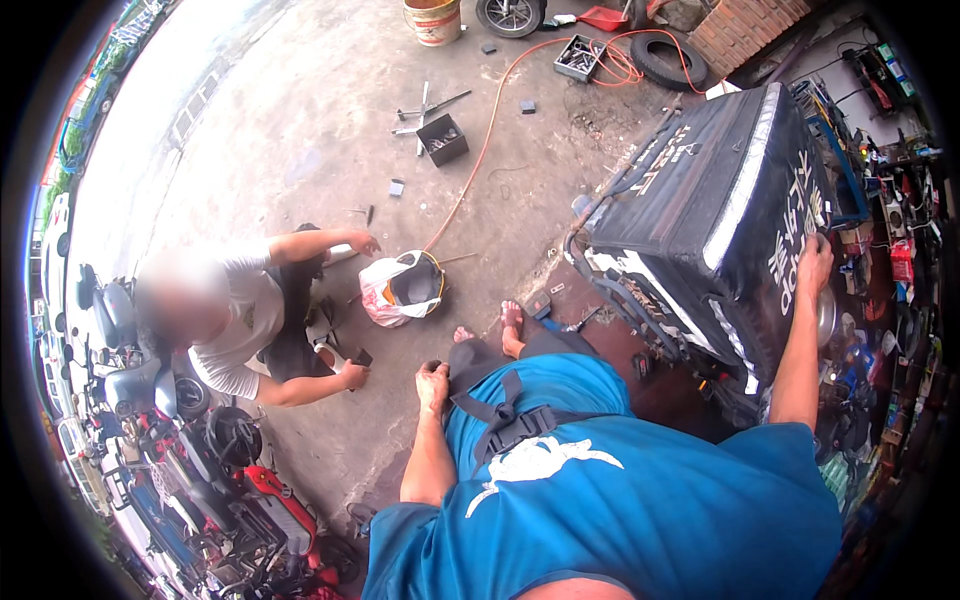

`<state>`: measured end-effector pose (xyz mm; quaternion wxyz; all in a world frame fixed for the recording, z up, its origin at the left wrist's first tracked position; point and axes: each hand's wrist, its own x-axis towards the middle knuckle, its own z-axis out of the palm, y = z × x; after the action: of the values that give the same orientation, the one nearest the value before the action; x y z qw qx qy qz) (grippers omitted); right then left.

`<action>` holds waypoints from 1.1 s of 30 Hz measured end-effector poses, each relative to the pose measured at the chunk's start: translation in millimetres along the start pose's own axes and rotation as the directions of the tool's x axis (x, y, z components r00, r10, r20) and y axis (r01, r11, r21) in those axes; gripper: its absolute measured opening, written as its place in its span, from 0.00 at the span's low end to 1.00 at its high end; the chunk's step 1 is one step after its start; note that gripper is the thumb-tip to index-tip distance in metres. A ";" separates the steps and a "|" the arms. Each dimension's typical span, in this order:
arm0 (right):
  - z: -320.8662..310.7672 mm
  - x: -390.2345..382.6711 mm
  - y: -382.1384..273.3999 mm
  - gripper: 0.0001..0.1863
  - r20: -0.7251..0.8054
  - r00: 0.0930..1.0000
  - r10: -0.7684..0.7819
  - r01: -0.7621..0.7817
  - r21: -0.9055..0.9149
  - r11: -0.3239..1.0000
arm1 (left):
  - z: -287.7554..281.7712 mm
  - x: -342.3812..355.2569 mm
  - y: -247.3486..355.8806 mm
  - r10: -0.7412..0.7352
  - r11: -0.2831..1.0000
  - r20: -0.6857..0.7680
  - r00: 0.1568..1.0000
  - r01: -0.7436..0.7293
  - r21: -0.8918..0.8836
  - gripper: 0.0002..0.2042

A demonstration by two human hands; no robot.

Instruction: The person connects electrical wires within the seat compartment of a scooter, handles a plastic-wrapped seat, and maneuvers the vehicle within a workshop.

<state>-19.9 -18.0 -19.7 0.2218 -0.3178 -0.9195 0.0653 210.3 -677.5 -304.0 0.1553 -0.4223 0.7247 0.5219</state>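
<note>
My right hand (815,262) rests against the lettered side of a large black delivery box (680,190), its fingers laid along the fabric. The box has pale reflective strips and sits over a dark metal frame (640,310). Beside my thigh my left hand (432,385) is closed with curled fingers; whatever may be inside them is hidden. A buckled dark strap (515,430) crosses my blue shirt.
At left a person (240,320) in a white shirt crouches, holding a small dark object (362,357). Near them stands a bag-lined bucket (400,288). An orange hose (490,130) crosses the concrete past a black parts box (442,140). Motorbikes (270,500) stand lower left; cluttered shelves (900,260) line the right.
</note>
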 end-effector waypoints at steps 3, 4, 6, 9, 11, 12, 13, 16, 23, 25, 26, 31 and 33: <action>6.5 5.7 14.3 0.25 0.001 1.000 -0.022 0.022 -0.010 1.000 | -9.1 6.4 -9.9 0.001 0.998 0.005 1.000 -0.001 0.055 0.18; 8.1 6.0 13.9 0.25 0.005 0.999 -0.047 0.047 -0.017 0.999 | -15.7 6.4 -6.5 -0.002 0.998 0.003 1.000 0.002 0.055 0.18; 7.1 5.0 13.2 0.25 0.009 1.000 -0.028 0.028 -0.029 0.999 | -29.7 8.2 1.9 -0.017 0.996 0.015 1.000 0.016 0.083 0.18; -0.4 0.5 4.8 0.26 -0.002 1.000 0.013 -0.013 -0.050 0.999 | -46.7 10.3 5.9 -0.026 0.996 -0.033 0.999 0.029 0.086 0.18; 1.3 3.3 13.4 0.28 -0.039 0.999 0.032 -0.034 -0.064 0.997 | -57.1 11.8 11.0 -0.026 0.996 -0.051 0.998 0.030 0.087 0.19; 3.5 5.6 20.0 0.28 -0.039 0.999 0.022 -0.025 -0.077 0.997 | -62.7 15.8 5.4 -0.028 0.995 -0.053 0.998 0.033 0.091 0.19; 4.1 7.5 18.7 0.28 -0.026 0.999 0.020 -0.022 -0.072 0.997 | -65.8 17.5 0.9 -0.018 0.994 -0.043 0.999 0.022 0.111 0.19; 5.7 11.7 17.4 0.27 0.002 1.000 0.031 -0.031 -0.069 0.997 | -71.0 13.8 -1.3 -0.027 0.992 -0.034 0.999 0.031 0.126 0.19; -3.2 7.6 4.0 0.28 -0.009 0.996 0.084 -0.085 -0.102 0.991 | -70.3 27.6 -13.6 -0.058 0.967 0.037 0.998 0.047 0.252 0.20; -6.8 7.1 0.1 0.27 -0.010 0.996 0.083 -0.084 -0.123 0.989 | -76.5 21.5 -6.1 -0.072 0.954 0.055 0.996 0.053 0.297 0.20; -4.9 14.7 11.9 0.27 -0.011 0.999 0.050 -0.051 -0.102 0.993 | -79.0 19.7 -5.4 -0.079 0.941 0.082 0.994 0.048 0.335 0.21; -1.5 13.6 15.3 0.28 -0.010 0.995 0.098 -0.099 -0.110 0.989 | -89.9 30.0 -15.3 -0.087 0.953 0.058 0.995 0.067 0.296 0.21; 1.2 21.1 20.0 0.28 -0.017 0.996 0.089 -0.090 -0.146 0.985 | -87.5 35.1 -15.6 -0.100 0.952 0.073 0.992 0.074 0.296 0.21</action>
<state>-24.1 10.7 -18.2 0.1994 -0.3746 -0.9054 0.0060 220.4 -772.5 -301.5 0.2703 -0.4032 0.7672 0.4193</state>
